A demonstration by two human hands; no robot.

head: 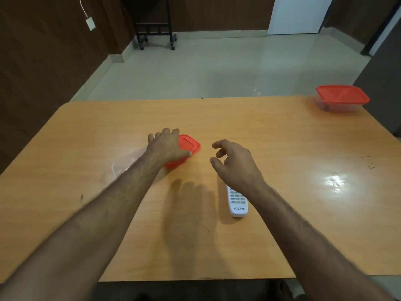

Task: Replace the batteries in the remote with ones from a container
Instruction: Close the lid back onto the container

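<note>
A red lid (189, 146) lies on the wooden table (282, 148) near the middle, and my left hand (167, 146) rests on it with fingers curled over its left part. Just left of it, under my forearm, stands a clear plastic container (121, 165), partly hidden. A white remote (237, 203) marked VOLTAS lies face up, its far end covered by my right wrist. My right hand (232, 164) hovers above the table with fingers loosely curled and apart, holding nothing. No batteries are visible.
A second clear container with a red lid (341, 97) stands closed at the far right corner of the table. Beyond the table are a tiled floor and a black wheeled stand (155, 29).
</note>
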